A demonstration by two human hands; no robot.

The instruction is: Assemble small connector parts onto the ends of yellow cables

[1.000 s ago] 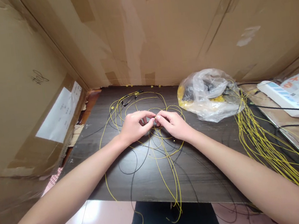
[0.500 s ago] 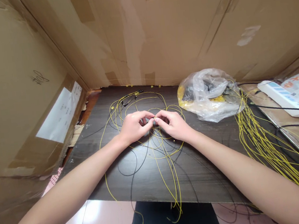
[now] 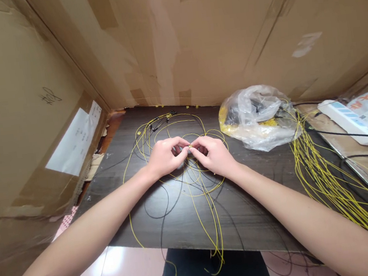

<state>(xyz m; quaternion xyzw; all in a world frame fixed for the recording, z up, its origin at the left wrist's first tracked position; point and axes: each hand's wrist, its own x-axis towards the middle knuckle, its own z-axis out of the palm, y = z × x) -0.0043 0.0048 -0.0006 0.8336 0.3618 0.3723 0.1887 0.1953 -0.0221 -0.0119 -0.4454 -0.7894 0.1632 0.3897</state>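
Over the middle of the dark table, my left hand (image 3: 166, 157) and my right hand (image 3: 215, 154) meet fingertip to fingertip. Both are closed in a pinch on one tiny yellowish piece (image 3: 190, 146), mostly covered by the fingers; its kind is too small to make out. Thin yellow cables (image 3: 207, 195) loop beneath and around the hands, some hanging over the front edge. Thin black cables (image 3: 161, 214) run among them. Behind my left hand lie several small black cable ends (image 3: 160, 126).
A clear plastic bag (image 3: 258, 117) with dark and yellow contents stands at the back right. Beside it hangs a thick bundle of yellow cables (image 3: 325, 192). A white power strip (image 3: 346, 122) lies far right. Cardboard walls (image 3: 166, 46) enclose the dark table (image 3: 121, 226) at back and left.
My right hand's fingers have shifted slightly, its thumb drawn a little lower and its index finger nearer the left fingertips. My left hand stays about where it was.
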